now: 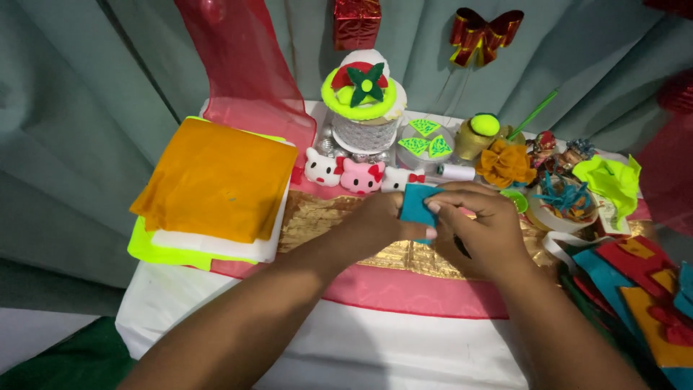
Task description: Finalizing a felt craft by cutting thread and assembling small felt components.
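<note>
Both hands meet over the middle of the counter [216, 318], above a gold cloth [317, 217]. Between them is 1 small teal felt piece [416, 204], held upright. The left hand [379, 220] pinches its left edge with thumb and fingers closed on it. The right hand [480, 227] pinches the top right side, the fingertips [434, 207] pressed on the felt; a dark thin thing shows under this hand, but I cannot tell what it is.

To my judgement the step in hand is folding or shaping the felt, and it seems early, because the piece looks flat and plain. A further fold would need both pinches to stay firm, since felt is soft and slips easily, and the edges should meet evenly.

To the left lies a stack of felt sheets, the orange sheet [216, 177] on top of white and yellow ones. Behind the hands stand 3 small cat figures [361, 175] and a white spool [456, 172]. Further back is a decorated jar [363, 101] with a green flower. At the right lie red, teal and orange felt scraps [635, 278].
</note>
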